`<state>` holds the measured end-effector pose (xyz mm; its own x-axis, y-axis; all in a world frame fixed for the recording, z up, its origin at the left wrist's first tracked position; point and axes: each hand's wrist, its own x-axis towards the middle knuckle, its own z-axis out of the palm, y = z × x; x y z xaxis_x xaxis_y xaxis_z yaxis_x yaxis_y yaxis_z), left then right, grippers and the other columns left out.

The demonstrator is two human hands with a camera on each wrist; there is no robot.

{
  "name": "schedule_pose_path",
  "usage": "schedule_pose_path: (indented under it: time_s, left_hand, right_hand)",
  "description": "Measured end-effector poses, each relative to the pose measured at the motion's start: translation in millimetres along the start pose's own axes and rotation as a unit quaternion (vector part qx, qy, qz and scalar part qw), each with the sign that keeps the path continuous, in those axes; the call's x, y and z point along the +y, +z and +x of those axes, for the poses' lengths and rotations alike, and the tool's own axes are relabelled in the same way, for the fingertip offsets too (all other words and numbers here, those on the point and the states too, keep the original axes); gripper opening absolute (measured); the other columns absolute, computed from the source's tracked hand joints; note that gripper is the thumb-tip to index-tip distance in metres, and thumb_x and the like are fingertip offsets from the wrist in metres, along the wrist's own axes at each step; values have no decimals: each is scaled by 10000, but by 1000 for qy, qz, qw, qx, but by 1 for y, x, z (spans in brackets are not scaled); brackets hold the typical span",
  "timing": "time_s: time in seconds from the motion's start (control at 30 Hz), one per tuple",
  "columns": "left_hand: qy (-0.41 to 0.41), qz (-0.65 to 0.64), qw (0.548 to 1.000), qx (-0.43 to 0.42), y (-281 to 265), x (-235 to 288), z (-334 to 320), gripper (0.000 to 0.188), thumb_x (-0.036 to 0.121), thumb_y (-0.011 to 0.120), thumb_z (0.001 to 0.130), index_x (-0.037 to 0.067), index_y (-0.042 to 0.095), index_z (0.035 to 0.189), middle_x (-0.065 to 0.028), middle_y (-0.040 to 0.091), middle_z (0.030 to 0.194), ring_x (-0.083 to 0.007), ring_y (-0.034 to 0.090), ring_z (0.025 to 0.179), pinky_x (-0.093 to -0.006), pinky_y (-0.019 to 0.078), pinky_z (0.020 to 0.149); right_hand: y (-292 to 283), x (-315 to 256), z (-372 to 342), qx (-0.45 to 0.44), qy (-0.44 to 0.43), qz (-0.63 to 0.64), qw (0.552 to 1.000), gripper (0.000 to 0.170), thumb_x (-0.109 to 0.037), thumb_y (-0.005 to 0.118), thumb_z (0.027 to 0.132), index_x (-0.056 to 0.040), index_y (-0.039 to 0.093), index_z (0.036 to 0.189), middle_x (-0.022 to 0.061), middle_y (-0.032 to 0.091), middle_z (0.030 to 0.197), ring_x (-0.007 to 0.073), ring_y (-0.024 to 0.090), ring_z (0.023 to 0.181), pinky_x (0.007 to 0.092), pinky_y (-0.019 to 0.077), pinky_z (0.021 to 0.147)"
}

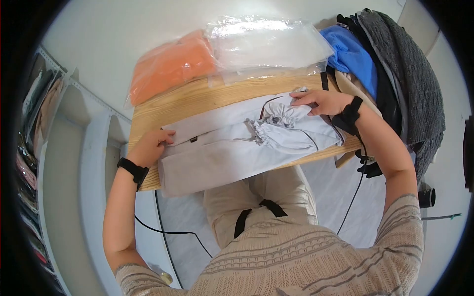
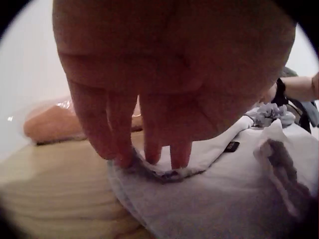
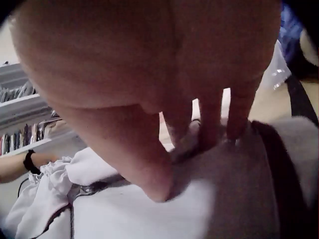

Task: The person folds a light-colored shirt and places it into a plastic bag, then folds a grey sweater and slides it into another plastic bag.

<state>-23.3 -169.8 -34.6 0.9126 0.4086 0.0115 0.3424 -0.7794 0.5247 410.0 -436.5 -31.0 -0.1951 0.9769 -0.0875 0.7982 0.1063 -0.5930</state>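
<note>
A folded white garment [image 1: 212, 153] with gathered elastic cuffs [image 1: 269, 126], dark piping and a small black label [image 1: 193, 139] lies lengthwise across a wooden table. My left hand [image 1: 150, 145] is at its left end, and the left wrist view shows fairly straight fingers [image 2: 124, 149] pointing down onto the cloth edge. At the far right corner, my right hand [image 1: 326, 102] pinches the cloth beside one cuff. The right wrist view has the thumb [image 3: 157, 181] on the near side of a raised fold and the other fingers beyond it.
Along the table's back lie an orange item in a clear bag [image 1: 173, 64] and a stack of clear plastic bags [image 1: 266, 47]. Blue, black and grey clothes [image 1: 405, 69] hang in a heap at the right. Shelves of packed clothes [image 1: 37, 123] stand left. Cables trail from both wrists.
</note>
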Motion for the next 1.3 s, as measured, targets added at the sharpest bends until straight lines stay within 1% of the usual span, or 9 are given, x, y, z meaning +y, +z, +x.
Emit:
schedule_pose_path:
  time_s: [0.27, 0.33, 0.47, 0.57, 0.77, 0.97, 1.03, 1.13, 1.3]
  left_hand:
    - [-52, 178, 982, 43, -8, 101, 40, 318, -71, 476, 722, -7, 644, 984, -148, 631, 1057, -262, 594, 957, -282, 462, 816]
    - [69, -15, 993, 97, 5, 137, 59, 351, -31, 508, 758, 13, 618, 1089, -148, 629, 1038, -269, 590, 928, -280, 467, 799]
    - [267, 11, 961, 65, 49, 190, 108, 328, 75, 588, 797, 19, 604, 1120, -178, 619, 1063, -317, 574, 980, -351, 461, 847]
    - [265, 14, 964, -11, 88, 199, 137, 371, 172, 624, 807, 27, 589, 1146, -195, 614, 1054, -337, 561, 1008, -389, 444, 882]
    - [168, 186, 965, -79, 126, 203, 145, 395, 293, 633, 813, 19, 579, 1093, -206, 606, 966, -359, 564, 940, -415, 453, 828]
    - [154, -42, 987, -5, 119, 162, 172, 268, 241, 552, 835, -22, 599, 862, -162, 614, 744, -335, 601, 749, -410, 461, 690]
    - [-70, -146, 986, -43, 107, 161, 175, 254, 217, 506, 845, -20, 600, 832, -145, 612, 740, -298, 600, 736, -407, 446, 671]
    - [-169, -187, 965, -76, 100, 164, 182, 212, 226, 593, 819, 44, 598, 929, -24, 528, 804, -127, 485, 741, -300, 443, 645]
    - [-59, -88, 994, -36, 103, 167, 175, 336, 188, 671, 745, 4, 590, 1015, -99, 576, 881, -199, 541, 826, -296, 453, 722]
  right_hand:
    - [-31, 4, -6, 168, 113, -8, 979, 440, 104, 561, 662, -65, 661, 1056, 78, 645, 1088, 189, 586, 799, 275, 475, 697]
    - [-28, 11, -2, 173, 57, 5, 983, 421, 88, 598, 643, -73, 678, 1023, 76, 646, 1048, 181, 586, 797, 274, 475, 695]
    - [-17, 31, 4, 148, 43, -55, 987, 377, 61, 627, 676, -115, 691, 1004, 64, 573, 1135, 144, 542, 782, 252, 451, 656]
    - [-13, 40, 3, 100, 46, -27, 994, 385, 47, 646, 699, -98, 673, 1056, 66, 566, 1139, 174, 551, 831, 268, 456, 715]
    - [-14, 52, -4, 15, 84, 72, 994, 419, -26, 679, 763, -98, 626, 1172, 158, 436, 1374, 241, 464, 1209, 302, 375, 970]
    - [-17, 49, -6, 17, 86, 120, 989, 341, -54, 685, 786, -57, 647, 1125, 169, 386, 1421, 237, 397, 1283, 282, 319, 1019]
    - [-15, 53, -2, 32, 88, 115, 989, 291, -114, 668, 815, -54, 655, 1100, 125, 471, 1340, 218, 399, 1283, 272, 317, 1016]
    - [-18, 65, 9, 47, 79, 103, 990, 235, -192, 634, 861, -47, 671, 1042, 96, 570, 1243, 202, 396, 1288, 265, 317, 1012]
    - [-21, 68, 19, 29, 90, 62, 994, 224, -225, 599, 886, -33, 679, 968, 120, 573, 1249, 211, 384, 1302, 276, 318, 1014]
